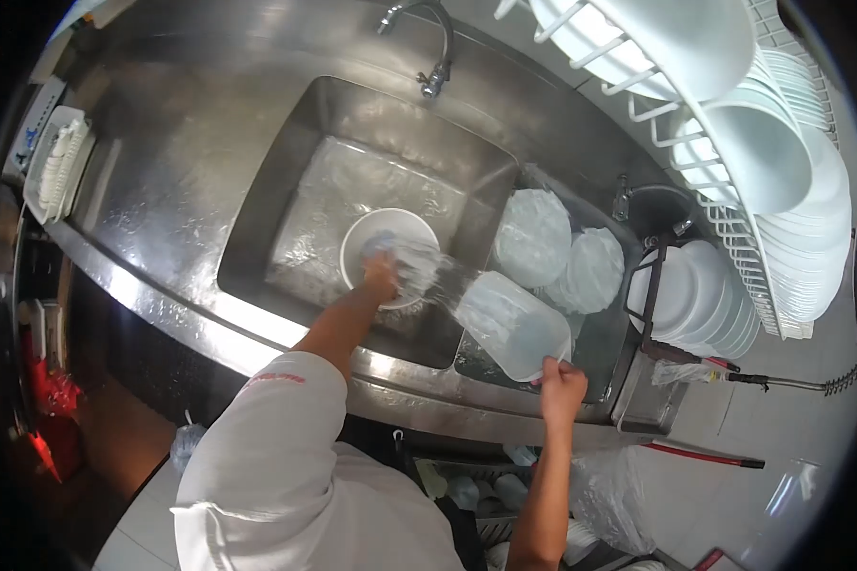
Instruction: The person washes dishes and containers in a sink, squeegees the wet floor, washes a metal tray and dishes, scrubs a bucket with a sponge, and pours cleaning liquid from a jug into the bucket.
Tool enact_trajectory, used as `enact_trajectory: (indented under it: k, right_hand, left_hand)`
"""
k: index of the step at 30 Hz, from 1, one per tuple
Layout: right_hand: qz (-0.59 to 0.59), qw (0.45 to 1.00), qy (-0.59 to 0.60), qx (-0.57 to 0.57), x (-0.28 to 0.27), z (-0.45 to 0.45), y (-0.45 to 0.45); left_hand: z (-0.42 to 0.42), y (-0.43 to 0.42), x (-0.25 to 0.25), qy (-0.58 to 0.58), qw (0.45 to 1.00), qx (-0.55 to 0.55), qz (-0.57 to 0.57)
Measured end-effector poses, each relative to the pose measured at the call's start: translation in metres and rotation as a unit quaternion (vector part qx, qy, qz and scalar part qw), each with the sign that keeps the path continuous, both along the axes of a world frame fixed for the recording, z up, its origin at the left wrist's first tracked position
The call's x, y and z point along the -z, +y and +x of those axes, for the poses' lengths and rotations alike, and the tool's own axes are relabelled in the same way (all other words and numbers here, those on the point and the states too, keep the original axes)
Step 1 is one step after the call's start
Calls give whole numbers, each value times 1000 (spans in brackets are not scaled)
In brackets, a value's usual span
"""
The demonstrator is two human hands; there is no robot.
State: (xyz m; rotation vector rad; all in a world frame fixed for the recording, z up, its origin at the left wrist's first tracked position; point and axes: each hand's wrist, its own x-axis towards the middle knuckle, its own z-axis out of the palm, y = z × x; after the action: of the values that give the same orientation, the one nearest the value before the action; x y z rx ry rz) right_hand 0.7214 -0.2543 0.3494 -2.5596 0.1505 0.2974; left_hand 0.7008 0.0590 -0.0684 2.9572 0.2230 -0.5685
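My right hand (pixel 564 383) grips the rim of a whitish tub (pixel 516 328), tilted over the divider between the two basins. Water (pixel 433 276) streams from it leftward into a round white bowl (pixel 352 249). That bowl stands in the left sink basin (pixel 290 181). My left hand (pixel 382 271) is inside the bowl, beside the pouring water. Motion and splashing blur its fingers, and a bluish patch at the fingertips cannot be made out. Next to the tub, two pale rounded shapes (pixel 533 236) that look like bowls lie in the right basin.
White dishes fill a wire rack (pixel 671 114) at upper right. Plates (pixel 700 295) stand upright beside the right basin. Two faucets (pixel 433 71) rise behind the sink. A spray hose (pixel 800 381) lies at right. A white basket (pixel 59 162) sits at far left.
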Motion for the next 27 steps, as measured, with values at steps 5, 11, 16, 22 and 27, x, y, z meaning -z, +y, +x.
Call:
enact_trajectory:
  k: [5, 11, 16, 22, 27]
  right_hand:
    - [-76, 993, -77, -35, 4, -17, 32]
    - [-156, 953, -202, -163, 1, -23, 74]
    - [-167, 931, -294, -140, 11, -25, 49]
    - [-279, 921, -247, -116, 56, -23, -27]
    - [-385, 897, -96, -194, 119, -14, -50]
  left_hand:
    - [24, -11, 98, -56, 992, -82, -79]
    - [36, 16, 180, -154, 791, -261, -531]
    - [51, 61, 26, -102, 955, -149, -237]
    - [58, 88, -149, 14, 954, -189, -231]
    - [59, 78, -174, 35, 926, -233, -295]
